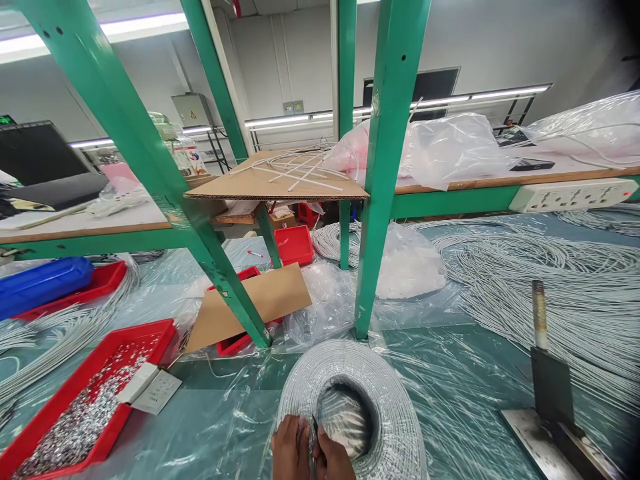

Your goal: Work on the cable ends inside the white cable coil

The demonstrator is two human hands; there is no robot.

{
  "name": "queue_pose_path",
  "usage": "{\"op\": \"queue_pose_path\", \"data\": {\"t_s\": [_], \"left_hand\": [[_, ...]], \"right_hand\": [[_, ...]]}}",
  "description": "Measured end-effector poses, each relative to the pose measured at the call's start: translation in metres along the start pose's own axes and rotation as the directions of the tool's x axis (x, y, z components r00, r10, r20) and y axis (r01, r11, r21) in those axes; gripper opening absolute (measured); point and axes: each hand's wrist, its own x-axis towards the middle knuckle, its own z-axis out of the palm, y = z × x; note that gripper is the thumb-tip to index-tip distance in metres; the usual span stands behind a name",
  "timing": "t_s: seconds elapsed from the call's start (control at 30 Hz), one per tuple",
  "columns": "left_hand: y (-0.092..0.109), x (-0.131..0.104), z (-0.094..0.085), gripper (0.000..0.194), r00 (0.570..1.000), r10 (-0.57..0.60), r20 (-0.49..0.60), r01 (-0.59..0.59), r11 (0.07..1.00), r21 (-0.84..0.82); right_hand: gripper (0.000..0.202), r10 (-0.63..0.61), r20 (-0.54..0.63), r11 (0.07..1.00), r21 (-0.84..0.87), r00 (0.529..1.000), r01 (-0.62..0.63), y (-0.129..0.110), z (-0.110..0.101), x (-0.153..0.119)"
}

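A thick ring-shaped coil of pale grey wire (395, 393), with a shiny look like clear film, lies on the bench at the bottom middle. Over its left side, by the central hole, my left hand (291, 445) and my right hand (334, 457) are close together. The left fingers are bent and pressed together at the coil's surface. My right thumb and fingers are pinched beside them. A thin dark edge shows between the two hands; its kind is too small to tell. What either hand grips is hidden.
Left stands a red tray (115, 427) of small shiny metal pieces, with a small white box (150, 387) at its edge. Green posts (367, 293) rise beyond the coil, with cardboard (250, 303) nearby. Right are loose wire coils (520, 300) and a metal fixture (550, 387) with an upright handle.
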Motion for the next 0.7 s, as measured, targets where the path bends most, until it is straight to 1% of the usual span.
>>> {"op": "queue_pose_path", "data": {"t_s": [0.1, 0.2, 0.27, 0.37, 0.47, 0.57, 0.6, 0.63, 0.67, 0.7], "left_hand": [[-0.006, 0.000, 0.003, 0.040, 1.000, 0.010, 0.002, -0.010, 1.000, 0.009], [-0.010, -0.001, 0.005, 0.038, 0.998, 0.009, -0.066, -0.008, 1.000, 0.015], [-0.015, 0.000, 0.006, 0.037, 0.999, 0.023, -0.024, -0.022, 0.999, 0.033], [-0.026, 0.003, 0.004, 0.037, 0.998, 0.040, 0.056, -0.044, 0.997, 0.071], [-0.034, 0.007, 0.002, 0.037, 0.996, 0.059, 0.060, -0.064, 0.995, 0.082], [-0.036, 0.008, 0.002, 0.038, 0.993, 0.036, 0.111, -0.045, 0.995, 0.083], [-0.034, 0.007, 0.002, 0.039, 0.993, 0.015, 0.119, -0.025, 0.996, 0.085], [-0.031, 0.006, 0.002, 0.039, 0.993, -0.001, 0.118, -0.009, 0.996, 0.086], [-0.027, 0.005, 0.002, 0.038, 0.995, -0.008, 0.104, -0.001, 0.997, 0.082], [-0.023, 0.003, 0.002, 0.038, 0.997, -0.006, 0.073, 0.000, 0.997, 0.075]], "right_hand": [[0.043, -0.050, 0.038, 0.999, 0.003, 0.998, 0.050, 0.011, -0.003, 0.009], [0.042, -0.098, 0.079, 0.995, 0.046, 0.992, 0.094, 0.023, -0.006, 0.018], [0.041, -0.105, 0.068, 0.992, 0.076, 0.992, 0.100, 0.024, -0.005, 0.020], [0.041, -0.052, 0.038, 0.994, 0.103, 0.998, 0.048, 0.013, -0.002, 0.012], [0.039, 0.037, 0.034, 0.986, 0.161, 0.999, -0.042, 0.002, 0.003, 0.003], [0.039, 0.037, 0.034, 0.979, 0.202, 0.999, -0.043, 0.007, 0.006, 0.005], [0.039, 0.013, 0.020, 0.976, 0.216, 1.000, -0.017, 0.009, 0.006, 0.008], [0.038, -0.038, -0.018, 0.970, 0.239, 0.999, 0.041, 0.009, 0.006, 0.010], [0.037, -0.106, -0.076, 0.957, 0.264, 0.991, 0.122, 0.007, 0.004, 0.011], [0.038, -0.182, -0.138, 0.937, 0.276, 0.974, 0.215, 0.001, 0.002, 0.012]]}}
